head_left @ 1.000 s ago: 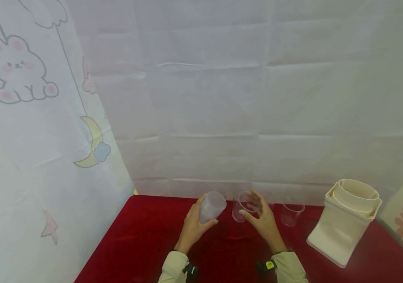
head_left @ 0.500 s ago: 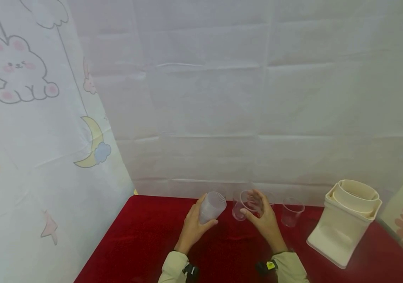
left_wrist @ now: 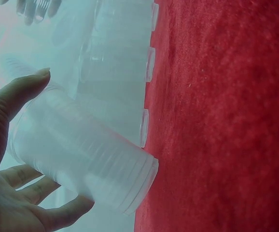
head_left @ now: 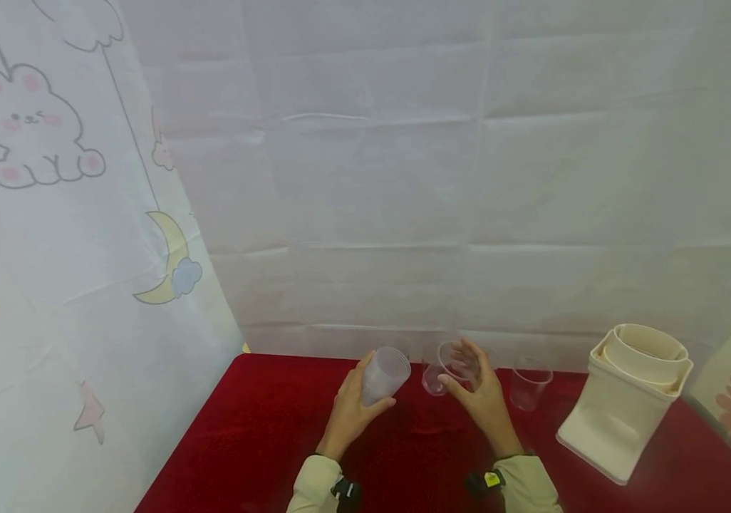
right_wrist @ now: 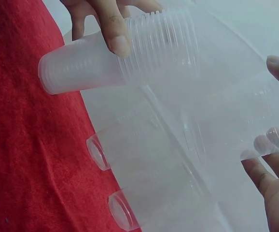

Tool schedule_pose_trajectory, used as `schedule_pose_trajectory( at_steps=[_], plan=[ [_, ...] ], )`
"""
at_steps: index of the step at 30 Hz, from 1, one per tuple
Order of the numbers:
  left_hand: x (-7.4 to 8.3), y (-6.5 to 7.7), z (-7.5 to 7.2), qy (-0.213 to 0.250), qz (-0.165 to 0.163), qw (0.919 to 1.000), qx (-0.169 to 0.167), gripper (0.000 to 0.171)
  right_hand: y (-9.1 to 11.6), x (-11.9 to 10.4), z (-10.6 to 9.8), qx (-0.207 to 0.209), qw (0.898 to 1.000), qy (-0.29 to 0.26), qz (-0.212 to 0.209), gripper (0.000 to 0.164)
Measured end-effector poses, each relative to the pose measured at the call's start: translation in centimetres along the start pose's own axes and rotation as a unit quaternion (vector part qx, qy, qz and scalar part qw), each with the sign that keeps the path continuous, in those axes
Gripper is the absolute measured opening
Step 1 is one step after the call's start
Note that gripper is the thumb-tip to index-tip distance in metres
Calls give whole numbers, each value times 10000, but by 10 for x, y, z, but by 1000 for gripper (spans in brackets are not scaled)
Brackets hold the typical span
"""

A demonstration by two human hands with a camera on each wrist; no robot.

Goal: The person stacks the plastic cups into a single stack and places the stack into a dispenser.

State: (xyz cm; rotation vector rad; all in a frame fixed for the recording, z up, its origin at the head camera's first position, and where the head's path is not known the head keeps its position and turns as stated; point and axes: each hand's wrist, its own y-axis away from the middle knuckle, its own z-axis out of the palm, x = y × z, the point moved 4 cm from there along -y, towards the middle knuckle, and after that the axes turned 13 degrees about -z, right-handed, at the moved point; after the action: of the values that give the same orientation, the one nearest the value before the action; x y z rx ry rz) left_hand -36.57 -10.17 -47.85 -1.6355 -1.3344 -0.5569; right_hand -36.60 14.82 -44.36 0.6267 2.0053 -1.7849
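My left hand (head_left: 346, 413) grips a stack of nested clear plastic cups (head_left: 383, 377), tilted with its rims up and to the right. In the left wrist view the thumb lies on one side of the stack (left_wrist: 81, 145) and the fingers on the other. To the right, my right hand (head_left: 484, 399) holds a single clear plastic cup (right_wrist: 231, 125) between thumb and fingers. That cup is tilted, and the fingertips show through its wall in the right wrist view. The two hands are apart, with the stack and the single cup side by side over the red cloth.
Several clear cups stand in a row along the back of the red-covered table (head_left: 263, 427), including one cup (head_left: 530, 385) right of my right hand. A cream plastic container (head_left: 622, 406) with a round-rimmed top stands farther right. A white sheet (head_left: 365, 214) hangs behind the table.
My right hand, with the single cup, has risen slightly and shifted a little away and to the right. My left hand and the stack have stayed in place.
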Motion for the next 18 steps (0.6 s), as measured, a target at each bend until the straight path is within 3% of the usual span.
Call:
schedule_pose_trajectory(
  at_steps=[18],
  plan=[
    [-2,0,1,-44,-2,10000,-56,89,-7,-11,1,510,9971,-546,-125,77]
  ],
)
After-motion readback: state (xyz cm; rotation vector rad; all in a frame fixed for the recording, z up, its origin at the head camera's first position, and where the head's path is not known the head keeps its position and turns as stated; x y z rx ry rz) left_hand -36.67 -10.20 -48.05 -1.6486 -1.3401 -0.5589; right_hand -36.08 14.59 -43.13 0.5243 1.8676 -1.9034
